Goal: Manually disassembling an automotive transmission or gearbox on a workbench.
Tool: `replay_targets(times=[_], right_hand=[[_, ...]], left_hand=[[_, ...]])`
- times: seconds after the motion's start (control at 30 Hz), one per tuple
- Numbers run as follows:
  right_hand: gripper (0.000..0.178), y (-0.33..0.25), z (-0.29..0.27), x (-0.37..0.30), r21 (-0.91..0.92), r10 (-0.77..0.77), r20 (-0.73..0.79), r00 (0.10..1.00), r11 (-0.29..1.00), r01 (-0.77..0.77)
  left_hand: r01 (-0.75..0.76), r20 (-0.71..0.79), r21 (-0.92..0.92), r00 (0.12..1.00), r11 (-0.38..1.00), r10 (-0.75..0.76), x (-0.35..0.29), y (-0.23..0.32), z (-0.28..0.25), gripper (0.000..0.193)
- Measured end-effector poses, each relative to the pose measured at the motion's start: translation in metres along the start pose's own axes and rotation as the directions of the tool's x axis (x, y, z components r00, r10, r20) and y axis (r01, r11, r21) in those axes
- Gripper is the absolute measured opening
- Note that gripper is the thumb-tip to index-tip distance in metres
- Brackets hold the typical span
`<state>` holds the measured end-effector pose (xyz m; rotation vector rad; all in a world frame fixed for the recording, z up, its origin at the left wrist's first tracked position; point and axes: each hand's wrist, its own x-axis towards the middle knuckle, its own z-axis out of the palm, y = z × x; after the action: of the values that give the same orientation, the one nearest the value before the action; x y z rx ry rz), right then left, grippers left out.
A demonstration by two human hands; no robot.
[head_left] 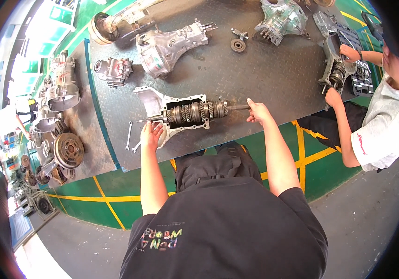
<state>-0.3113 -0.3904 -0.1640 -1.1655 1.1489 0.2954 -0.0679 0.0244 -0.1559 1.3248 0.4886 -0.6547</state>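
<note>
A gear shaft (198, 111) with a row of steel gears lies lengthwise over the opening of a silver gearbox casing half (149, 101) on the dark metal table. My right hand (259, 113) is closed round the bare right end of the shaft, thumb on top. At the thinner left end, my left hand (151, 136) comes up from below beside the casing's flared end, with its fingertips pressed to the shaft. How far the gears sit inside the casing cannot be told. A combination wrench (129, 136) lies left of my left hand.
Beyond the casing stand a large gearbox housing (164, 50), a smaller gear assembly (114, 71) and a round gear (238, 45). At the right a co-worker (371, 121) handles another casing (336, 74). More gearbox parts (64, 90) crowd the left table.
</note>
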Motion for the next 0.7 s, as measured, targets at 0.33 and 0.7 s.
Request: replay_targets(times=[0.33, 0.7], right_hand=[[0.035, 0.042, -0.003, 0.002, 0.304, -0.337, 0.058, 0.940, 0.903, 0.305], [0.055, 0.022, -0.008, 0.012, 0.014, 0.031, 0.042, 0.999, 0.999, -0.031]], left_hand=[[-0.125, -0.017, 0.229, 0.991, 0.965, 0.132, -0.027, -0.009, 0.006, 0.022], [-0.429, 0.220, 0.596, 0.900, 0.679, 0.376, -0.041, -0.031, 0.000, 0.016]])
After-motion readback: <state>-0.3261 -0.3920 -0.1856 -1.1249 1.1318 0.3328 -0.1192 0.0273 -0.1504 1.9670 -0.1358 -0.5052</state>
